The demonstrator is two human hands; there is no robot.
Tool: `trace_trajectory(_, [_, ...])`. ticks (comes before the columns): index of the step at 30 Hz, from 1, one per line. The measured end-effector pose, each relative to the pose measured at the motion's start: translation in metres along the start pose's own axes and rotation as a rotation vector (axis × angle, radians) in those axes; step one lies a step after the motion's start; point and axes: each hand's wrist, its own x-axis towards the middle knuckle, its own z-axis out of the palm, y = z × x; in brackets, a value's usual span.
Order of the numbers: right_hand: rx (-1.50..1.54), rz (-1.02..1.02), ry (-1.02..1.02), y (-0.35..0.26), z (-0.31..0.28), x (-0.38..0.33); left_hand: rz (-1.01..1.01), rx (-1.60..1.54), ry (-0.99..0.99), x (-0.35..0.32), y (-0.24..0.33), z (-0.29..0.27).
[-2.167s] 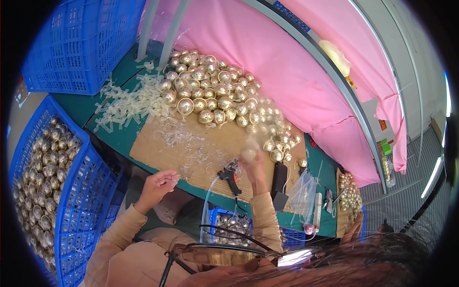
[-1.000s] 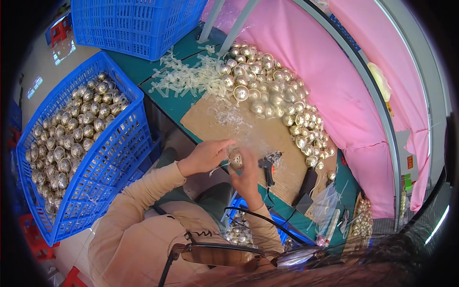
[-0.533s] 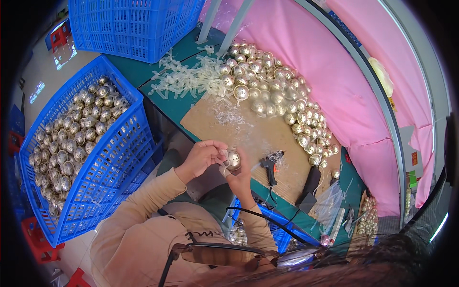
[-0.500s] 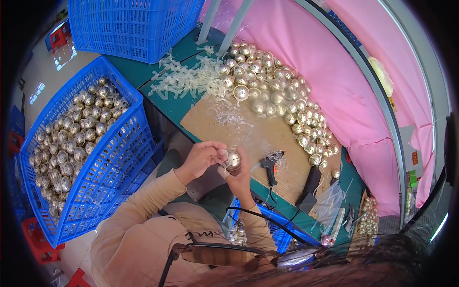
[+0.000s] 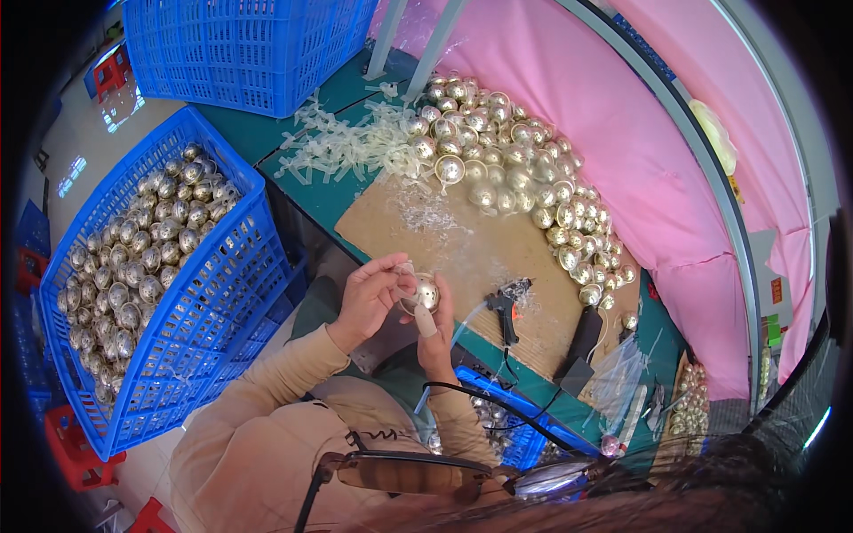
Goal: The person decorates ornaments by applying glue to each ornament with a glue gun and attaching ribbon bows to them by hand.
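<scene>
At the far left, a blue plastic basket [image 5: 200, 306] stands beside the table, and many metallic balls are lying inside it. Farther right, on the green tabletop [image 5: 306, 222], there is a loose heap of translucent strips [image 5: 342, 147].

Next comes the left hand [image 5: 369, 298], in front of the person and nearer to the body than the heap. Its thumb and fingers are closed in a pinch on one translucent strip [image 5: 407, 281]. Immediately to the right of these fingertips is a single silvery-gold ball [image 5: 427, 290], almost touching them; whether the strip is already joined to it, I cannot tell. The ball is round, so it shows no clear long axis, and the exact direction of the strip is too small to read.

The right hand [image 5: 438, 342] grips this ball from its right and near side, with a pale cover [image 5: 426, 322] on the thumb. It is therefore the nearer hand to the ball. To the right of it, on the cardboard sheet [image 5: 506, 244], lies a black glue gun [image 5: 505, 318], apart from both hands.
</scene>
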Motion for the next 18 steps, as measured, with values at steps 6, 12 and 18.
trace_trajectory(6, [0.022,0.031,0.096,0.007,0.006,-0.001,0.011,-0.014,0.019,-0.002,-0.002,0.004])
trace_trajectory(12, [0.016,0.043,0.137,0.01,0.009,-0.001,0.034,-0.044,-0.016,-0.002,-0.006,-0.001])
trace_trajectory(18, [0.055,0.04,0.176,0.012,0.008,-0.003,0.016,-0.131,-0.009,-0.001,0.001,0.001])
